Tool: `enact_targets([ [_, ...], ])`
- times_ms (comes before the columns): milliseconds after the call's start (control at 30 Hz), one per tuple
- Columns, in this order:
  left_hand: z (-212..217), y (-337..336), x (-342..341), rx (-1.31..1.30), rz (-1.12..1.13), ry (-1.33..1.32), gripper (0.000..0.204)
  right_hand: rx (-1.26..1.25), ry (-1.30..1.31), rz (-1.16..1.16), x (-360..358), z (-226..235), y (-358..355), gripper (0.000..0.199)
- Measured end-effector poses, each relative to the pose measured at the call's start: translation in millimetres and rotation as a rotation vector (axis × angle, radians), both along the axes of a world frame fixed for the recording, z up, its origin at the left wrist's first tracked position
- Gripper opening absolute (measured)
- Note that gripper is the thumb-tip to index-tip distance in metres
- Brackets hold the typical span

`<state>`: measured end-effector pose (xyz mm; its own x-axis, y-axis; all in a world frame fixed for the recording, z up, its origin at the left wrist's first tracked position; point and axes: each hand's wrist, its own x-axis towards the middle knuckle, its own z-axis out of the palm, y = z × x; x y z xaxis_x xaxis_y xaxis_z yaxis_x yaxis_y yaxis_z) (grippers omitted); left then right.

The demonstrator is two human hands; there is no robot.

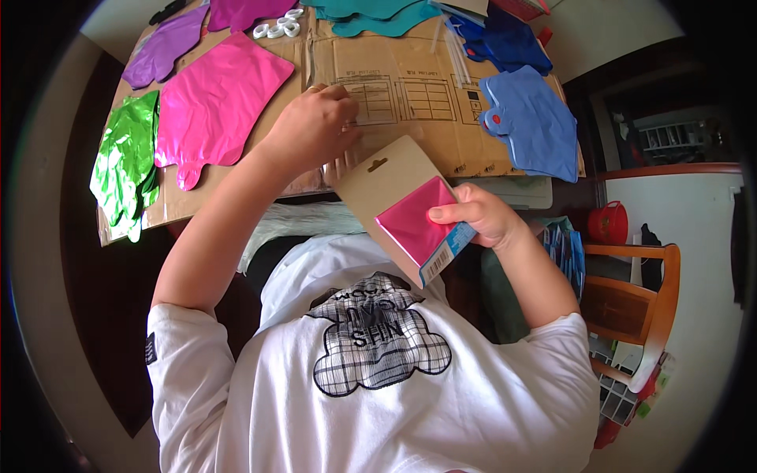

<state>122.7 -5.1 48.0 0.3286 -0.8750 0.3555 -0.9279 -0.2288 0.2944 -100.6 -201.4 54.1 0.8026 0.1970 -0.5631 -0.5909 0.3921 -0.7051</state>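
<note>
My right hand (pixel 480 216) grips a tan cardboard backing card (pixel 374 185) with a hang slot, tilted in front of my chest. My thumb presses a folded pink foil balloon (pixel 414 217) flat against the card. A blue printed strip with a barcode runs along the card's lower edge. Over the cardboard tabletop (pixel 378 59), my left hand (pixel 315 122) is closed, its fingers curled down just beyond the card's upper corner. Something clear, like thin plastic, shows by those fingers, but what they hold is hidden.
Flat foil balloons lie around the tabletop: pink (pixel 221 106), green (pixel 126 162), purple (pixel 167 49), teal (pixel 378 20) and light blue (pixel 538 122). White ribbon rolls (pixel 277 30) and clear straws (pixel 459 57) lie at the back. A wooden chair (pixel 631 299) stands at right.
</note>
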Motion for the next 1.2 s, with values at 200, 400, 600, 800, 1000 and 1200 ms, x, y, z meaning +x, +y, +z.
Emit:
enact_targets([
  [200, -2.3, 4.7, -7.1, 0.022, -0.043, 0.006, 0.012, 0.019, 0.046, 0.06, 13.6, -17.3, -0.4, 0.027],
  [400, 3.6, 11.9, -18.6, -0.009, -0.062, 0.021, 0.011, -0.066, 0.0, 0.108, 16.5, -5.1, 1.0, 0.026],
  [600, 5.4, 12.5, -21.5, 0.047, -0.075, 0.049, 0.011, 0.008, 0.017, 0.013, 10.0, -12.8, 3.2, 0.03],
  [800, 3.2, 16.3, -21.8, 0.007, -0.171, 0.028, 0.01, -0.023, -0.028, -0.16, 3.8, -14.9, 9.6, 0.022],
  [1000, 6.9, 17.5, -19.7, 0.021, -0.213, 0.056, 0.013, -0.062, -0.06, -0.3, -5.6, -22.5, 20.9, 0.014],
  [1200, 4.1, 17.0, -7.5, 0.002, -0.254, -0.021, 0.021, -0.036, -0.098, -0.407, -5.4, -23.0, 25.2, 0.012],
])
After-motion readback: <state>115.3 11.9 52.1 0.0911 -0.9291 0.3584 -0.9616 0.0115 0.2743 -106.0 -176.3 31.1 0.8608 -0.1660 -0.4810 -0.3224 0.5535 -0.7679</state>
